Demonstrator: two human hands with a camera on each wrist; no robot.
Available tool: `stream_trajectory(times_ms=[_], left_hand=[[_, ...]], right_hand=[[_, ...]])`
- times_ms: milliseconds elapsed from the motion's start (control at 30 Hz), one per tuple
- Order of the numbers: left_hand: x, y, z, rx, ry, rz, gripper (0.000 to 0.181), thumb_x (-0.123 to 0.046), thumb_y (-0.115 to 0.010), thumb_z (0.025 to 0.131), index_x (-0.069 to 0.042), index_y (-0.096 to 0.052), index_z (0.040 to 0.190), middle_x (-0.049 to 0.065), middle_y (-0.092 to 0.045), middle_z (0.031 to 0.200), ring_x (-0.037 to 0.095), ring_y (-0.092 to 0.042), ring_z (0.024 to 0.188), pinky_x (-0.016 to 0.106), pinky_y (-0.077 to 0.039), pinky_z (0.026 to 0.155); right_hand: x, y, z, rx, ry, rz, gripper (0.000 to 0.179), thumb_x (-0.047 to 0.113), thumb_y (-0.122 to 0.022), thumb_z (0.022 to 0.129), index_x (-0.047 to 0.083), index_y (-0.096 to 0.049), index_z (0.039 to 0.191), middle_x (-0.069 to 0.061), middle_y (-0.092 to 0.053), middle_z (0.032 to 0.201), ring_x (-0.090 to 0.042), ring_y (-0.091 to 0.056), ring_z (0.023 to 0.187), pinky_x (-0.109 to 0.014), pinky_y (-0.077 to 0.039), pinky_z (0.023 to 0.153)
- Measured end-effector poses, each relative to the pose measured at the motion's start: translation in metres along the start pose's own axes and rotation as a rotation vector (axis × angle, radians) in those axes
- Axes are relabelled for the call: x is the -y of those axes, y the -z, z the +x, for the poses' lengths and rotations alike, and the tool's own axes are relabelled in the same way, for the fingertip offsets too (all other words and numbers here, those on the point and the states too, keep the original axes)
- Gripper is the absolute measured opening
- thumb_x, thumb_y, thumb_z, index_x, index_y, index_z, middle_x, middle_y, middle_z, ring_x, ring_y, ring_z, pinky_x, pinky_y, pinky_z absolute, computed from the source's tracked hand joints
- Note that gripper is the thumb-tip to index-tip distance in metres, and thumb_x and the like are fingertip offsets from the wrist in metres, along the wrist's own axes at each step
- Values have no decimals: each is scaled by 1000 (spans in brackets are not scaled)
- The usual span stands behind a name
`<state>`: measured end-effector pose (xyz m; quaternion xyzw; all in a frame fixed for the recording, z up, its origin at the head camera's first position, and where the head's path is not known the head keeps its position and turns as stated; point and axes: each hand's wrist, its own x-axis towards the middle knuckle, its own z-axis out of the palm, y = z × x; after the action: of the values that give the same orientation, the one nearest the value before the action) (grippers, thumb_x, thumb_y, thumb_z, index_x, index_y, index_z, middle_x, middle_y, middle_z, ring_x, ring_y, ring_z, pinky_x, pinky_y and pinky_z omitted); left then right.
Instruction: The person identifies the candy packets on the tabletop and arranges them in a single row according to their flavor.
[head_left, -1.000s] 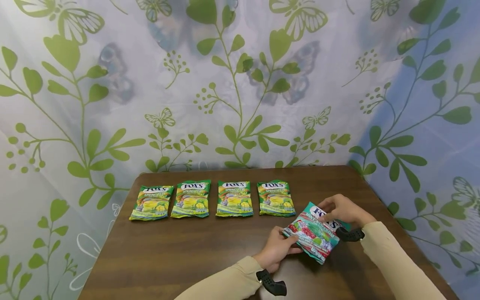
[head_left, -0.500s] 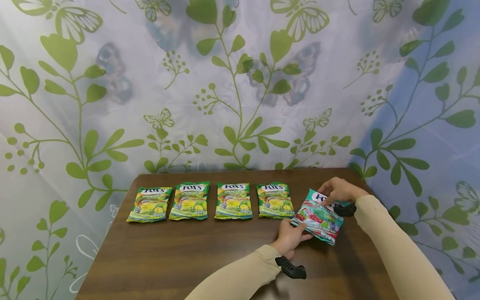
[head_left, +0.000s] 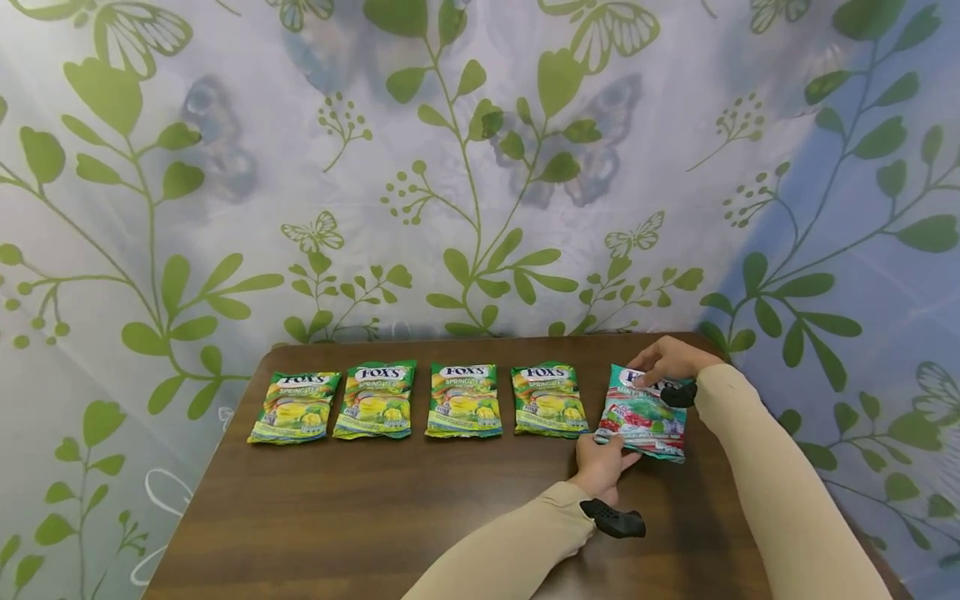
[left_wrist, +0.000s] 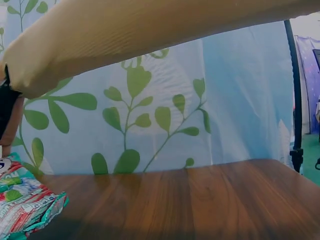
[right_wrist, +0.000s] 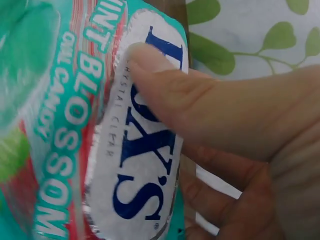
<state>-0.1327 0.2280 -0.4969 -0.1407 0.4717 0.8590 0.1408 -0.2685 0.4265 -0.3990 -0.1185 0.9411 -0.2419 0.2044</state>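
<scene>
A teal and red candy bag [head_left: 641, 417], lettered Fox's Mint Blossom, is at the right end of a row of bags. My right hand [head_left: 671, 360] pinches its top edge, thumb on the white logo and fingers behind, as the right wrist view shows closely. At its lower left corner my left hand [head_left: 602, 465] holds the bag, thumb on the front and fingers beneath. The bag's lower edge [left_wrist: 37, 215] shows in the left wrist view, where the left hand itself is out of sight.
Several green and yellow Fox's Spring Tea bags [head_left: 467, 402] lie side by side on the brown wooden table [head_left: 360, 517]. The nearest one [head_left: 550, 402] is just left of the held bag. A leaf-patterned curtain [head_left: 420, 208] hangs behind the table.
Both hands have carried the mint bag away from the person and slightly right, to the row's right end. The bag has turned from a slant to nearly straight.
</scene>
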Motion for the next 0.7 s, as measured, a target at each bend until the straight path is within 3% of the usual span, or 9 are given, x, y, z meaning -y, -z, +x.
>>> stream_trajectory(times_ms=[233, 467, 700], left_hand=[[3, -9, 3, -85, -35, 57, 25, 5, -63, 108, 15, -52, 128, 29, -68, 122, 44, -78, 102, 55, -57, 102], [13, -11, 15, -131, -33, 63, 24, 7, -62, 107, 16, -56, 128, 28, -67, 120, 39, -78, 100, 49, -61, 95], [16, -20, 13, -161, -25, 74, 41, 9, -59, 105, 18, -45, 143, 37, -59, 133, 38, -77, 100, 52, -58, 101]], right_hand=[[-3, -1, 21, -19, 21, -29, 45, 23, -82, 101, -6, -74, 134, -29, -73, 129, -46, -71, 114, -61, -59, 95], [-5, -13, 36, -43, 64, -14, 36, 12, -81, 101, -7, -76, 131, -25, -76, 123, -38, -75, 105, -55, -62, 90], [-12, -16, 46, -45, 66, -33, 33, 9, -80, 101, -7, -76, 129, -25, -77, 122, -39, -75, 106, -56, -62, 90]])
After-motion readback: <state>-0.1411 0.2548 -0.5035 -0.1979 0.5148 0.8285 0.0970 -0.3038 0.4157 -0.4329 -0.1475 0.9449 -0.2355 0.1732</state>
